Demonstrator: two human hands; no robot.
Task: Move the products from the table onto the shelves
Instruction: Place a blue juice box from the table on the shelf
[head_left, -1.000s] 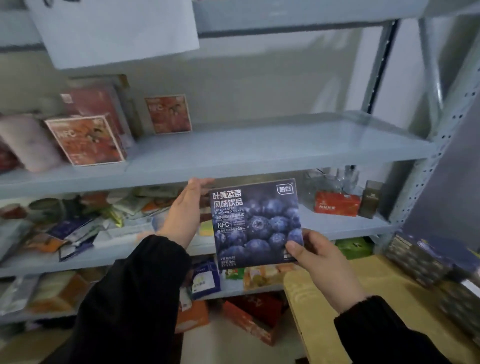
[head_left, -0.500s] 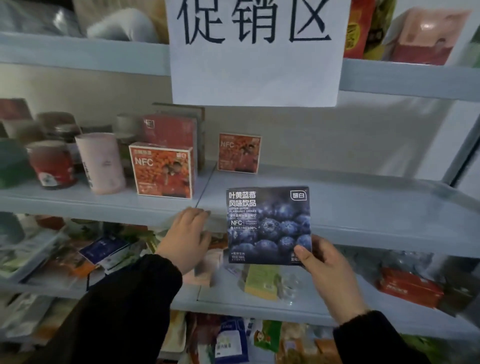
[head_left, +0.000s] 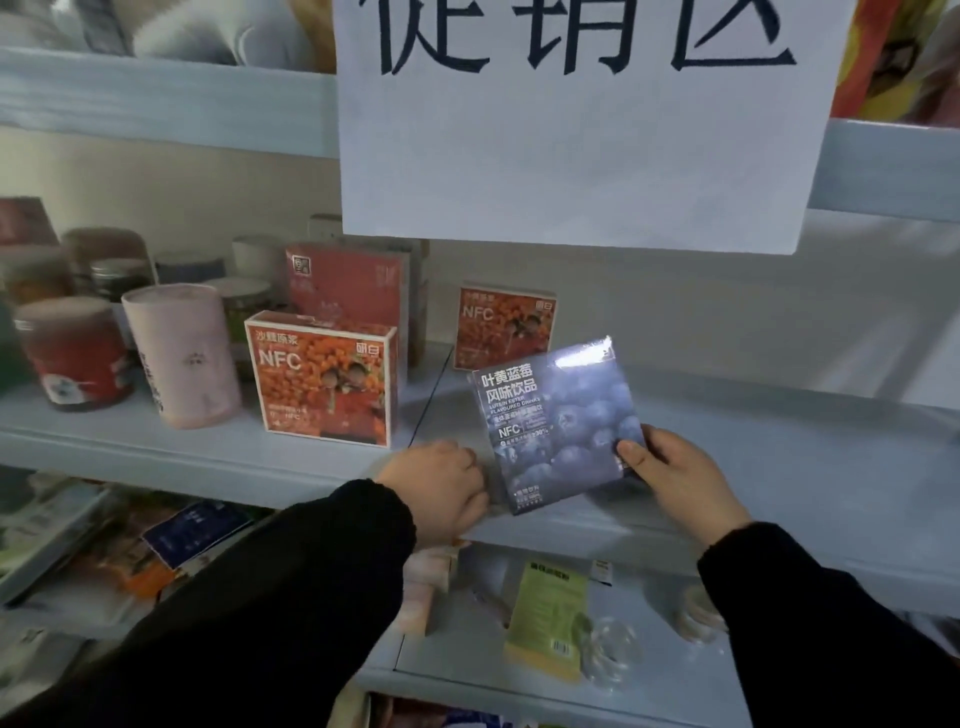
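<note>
Fingers (head_left: 631, 451) pinching right edge of blueberry box (head_left: 553, 421), left hand (head_left: 441, 488) alongside

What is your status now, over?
Right hand pinches blueberry drink box, tilted over shelf. Left hand at its lower left corner, grip unclear. Orange NFC box behind it.

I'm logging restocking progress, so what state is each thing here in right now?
Blueberry drink box: tilted, held at the shelf front edge, not yet standing.
Right hand: pinches the box's lower right corner.
Left hand: fingers curled at the box's lower left edge; grip unclear.
Front orange NFC box: upright on shelf.
Rear orange NFC box: upright, further back.
Pink canister: upright, closed.
Paper sign: hanging, facing out.
</note>
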